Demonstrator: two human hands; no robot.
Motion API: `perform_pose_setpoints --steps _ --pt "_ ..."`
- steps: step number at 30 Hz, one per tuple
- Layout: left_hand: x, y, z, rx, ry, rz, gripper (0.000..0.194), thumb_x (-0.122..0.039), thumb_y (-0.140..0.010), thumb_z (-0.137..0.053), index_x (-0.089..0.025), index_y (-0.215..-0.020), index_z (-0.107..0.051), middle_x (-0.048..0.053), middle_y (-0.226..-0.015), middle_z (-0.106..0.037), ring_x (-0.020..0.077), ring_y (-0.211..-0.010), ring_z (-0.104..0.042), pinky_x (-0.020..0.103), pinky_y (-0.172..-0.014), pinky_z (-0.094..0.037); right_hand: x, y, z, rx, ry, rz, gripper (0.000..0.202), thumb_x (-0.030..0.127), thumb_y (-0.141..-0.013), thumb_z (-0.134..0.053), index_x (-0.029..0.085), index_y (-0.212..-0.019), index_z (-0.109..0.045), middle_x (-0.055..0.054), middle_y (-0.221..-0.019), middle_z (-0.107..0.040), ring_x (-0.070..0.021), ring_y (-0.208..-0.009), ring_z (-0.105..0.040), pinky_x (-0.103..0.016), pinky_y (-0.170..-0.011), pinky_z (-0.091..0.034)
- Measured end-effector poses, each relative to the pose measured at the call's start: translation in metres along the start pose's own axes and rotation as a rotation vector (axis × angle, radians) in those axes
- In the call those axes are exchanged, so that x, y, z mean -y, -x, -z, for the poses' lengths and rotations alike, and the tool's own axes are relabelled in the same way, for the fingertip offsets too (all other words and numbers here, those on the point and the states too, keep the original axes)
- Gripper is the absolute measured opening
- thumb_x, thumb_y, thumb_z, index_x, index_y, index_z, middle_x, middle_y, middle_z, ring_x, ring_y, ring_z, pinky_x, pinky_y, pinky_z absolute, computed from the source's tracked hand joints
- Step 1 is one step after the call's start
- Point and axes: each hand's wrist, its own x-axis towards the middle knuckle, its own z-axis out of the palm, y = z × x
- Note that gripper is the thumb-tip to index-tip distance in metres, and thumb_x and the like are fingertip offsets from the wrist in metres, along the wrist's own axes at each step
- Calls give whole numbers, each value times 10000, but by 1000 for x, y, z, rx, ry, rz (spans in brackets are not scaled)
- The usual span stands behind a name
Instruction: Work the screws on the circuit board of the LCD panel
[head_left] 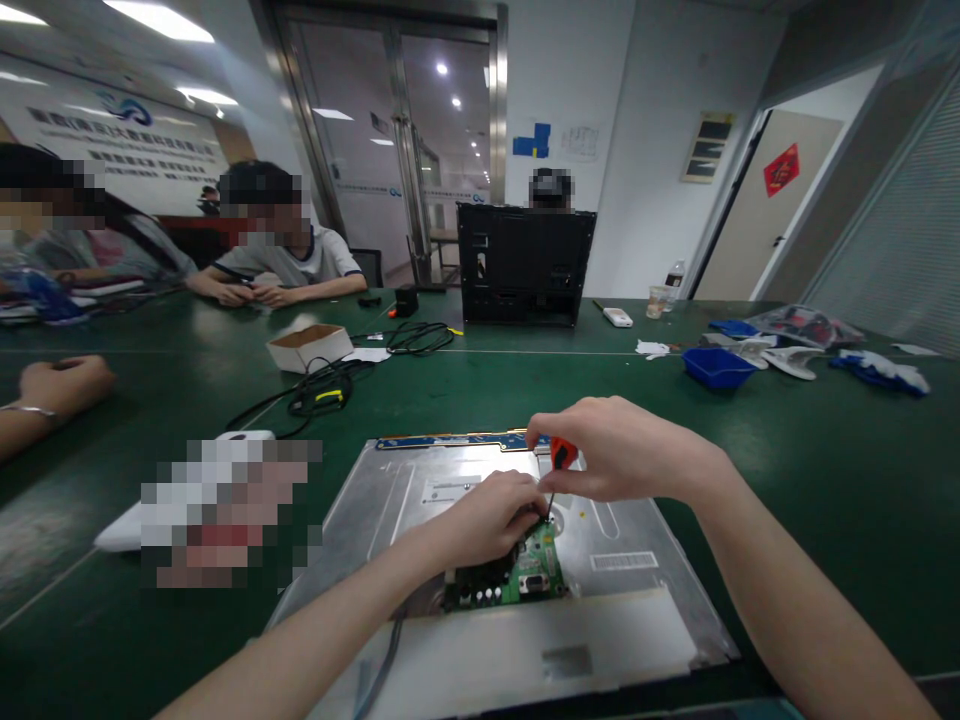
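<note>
A flat metal display panel [622, 590] lies back side up on the table before me. On it sits a green circuit board [536, 570], partly covered by my left hand [491, 515]. That hand rests over the board, its fingers bent near the screwdriver's tip; whether they hold anything is hidden. My right hand [619, 450] grips a screwdriver with a red and black handle [562, 455]. The shaft points down at the board's upper right corner. A narrow blue circuit strip [442, 441] runs along the panel's far edge, and a grey cable [386, 665] crosses its near left part.
Black cables [322, 392] and an open cardboard box [311, 348] lie beyond the panel to the left. A blue tray [718, 368] and gloves [881, 370] are at right. A black monitor housing [525, 265] stands at the back. Another person's hand [67, 388] rests at far left.
</note>
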Motion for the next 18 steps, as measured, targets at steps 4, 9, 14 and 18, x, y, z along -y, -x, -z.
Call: perform_pose_setpoints --steps 4,9,14,18 --pt "-2 1 0 -2 9 33 179 -87 -902 -481 -186 -907 -630 57 -986 -664 202 -908 -593 301 -804 -474 0 -4 -1 -30 71 -123 268 488 -954 -573 256 -981 -705 -30 -792 -745 -213 -747 -679 -266 -576 -333" --pt "-1 1 -2 1 12 30 184 -87 -923 -464 -182 -910 -620 66 -986 -659 204 -912 -591 309 -824 -469 -3 -4 -2 -21 60 -99 163 339 -945 -589 243 -1051 -668 -34 -883 -753 -189 -744 -666 -259 -604 -353" --pt "-2 1 -2 -18 -7 44 234 -71 -921 -415 -187 -910 -617 61 -965 -665 202 -909 -589 310 -830 -467 -6 0 -1 -8 29 -49 279 206 -864 -639 247 -1138 -612 -22 -943 -749 -191 -804 -668 -253 -576 -323" --pt "-2 1 -2 2 0 63 246 -63 -915 -405 -183 -913 -619 60 -971 -667 206 -912 -591 317 -841 -468 -6 -4 -2 -27 67 -122 192 417 -921 -631 255 -1018 -667 -18 -821 -748 -209 -763 -681 -266 -553 -306"
